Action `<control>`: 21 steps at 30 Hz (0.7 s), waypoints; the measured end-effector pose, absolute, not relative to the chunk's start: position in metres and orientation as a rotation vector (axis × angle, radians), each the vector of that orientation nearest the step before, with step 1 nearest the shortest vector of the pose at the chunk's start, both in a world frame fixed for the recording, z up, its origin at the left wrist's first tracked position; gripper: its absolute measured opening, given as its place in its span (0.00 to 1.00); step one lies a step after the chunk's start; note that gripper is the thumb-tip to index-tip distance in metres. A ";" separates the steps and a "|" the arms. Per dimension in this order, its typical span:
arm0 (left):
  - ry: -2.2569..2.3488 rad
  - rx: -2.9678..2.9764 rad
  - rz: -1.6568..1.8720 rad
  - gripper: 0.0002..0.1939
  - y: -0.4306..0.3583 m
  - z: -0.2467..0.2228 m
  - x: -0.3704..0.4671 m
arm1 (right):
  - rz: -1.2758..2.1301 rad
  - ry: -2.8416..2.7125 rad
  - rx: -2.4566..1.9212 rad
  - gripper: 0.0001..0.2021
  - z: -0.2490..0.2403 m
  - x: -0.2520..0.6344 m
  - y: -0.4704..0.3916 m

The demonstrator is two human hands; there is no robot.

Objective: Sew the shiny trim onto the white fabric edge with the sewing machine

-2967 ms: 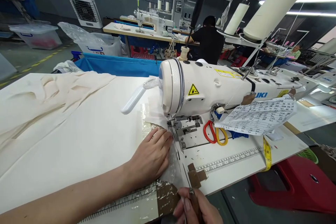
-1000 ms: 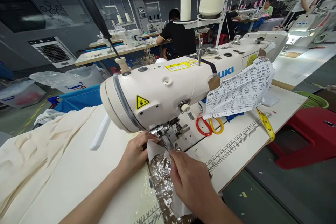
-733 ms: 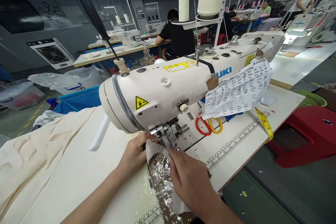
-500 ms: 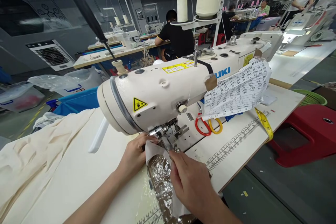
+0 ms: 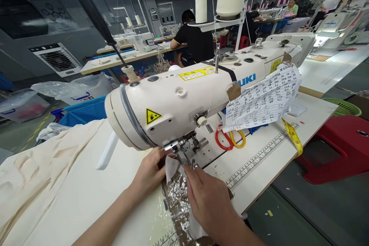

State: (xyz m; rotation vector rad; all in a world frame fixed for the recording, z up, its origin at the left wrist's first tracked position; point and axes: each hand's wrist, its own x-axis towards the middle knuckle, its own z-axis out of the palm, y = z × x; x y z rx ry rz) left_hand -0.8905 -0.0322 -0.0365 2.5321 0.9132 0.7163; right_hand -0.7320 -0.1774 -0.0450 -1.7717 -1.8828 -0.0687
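Observation:
The white fabric [image 5: 172, 166] lies beneath the needle area of a cream sewing machine [image 5: 170, 96]. My left hand [image 5: 150, 170] is on its left side, fingers curled in on the fabric, with the tips partly hidden under the machine head. On the other side my right hand [image 5: 210, 196] is closed, thumb and fingers pinched at the fabric's edge close to the presser foot [image 5: 184, 158]. More white fabric shows below that hand. Between my forearms, shiny clear tape covers a brown surface [image 5: 180, 198].
Red-handled scissors [image 5: 224, 140] lie right of the needle, beside a yellow handle loop [image 5: 238, 139]. A handwritten sheet [image 5: 262, 98] hangs on the machine. A yellow tape measure [image 5: 292, 136] droops over the table edge. Cream cloth [image 5: 43, 169] covers the left side. A red stool [image 5: 343, 153] stands right.
My left hand has shifted slightly right, toward the needle, and the fabric fold beside it has moved and narrowed. My right hand stays nearly in place. The view has shifted slightly.

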 end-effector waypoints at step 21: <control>0.696 2.772 0.938 0.08 -0.034 -0.046 -0.889 | -0.104 -1.874 -1.827 0.18 -0.046 -0.734 -0.173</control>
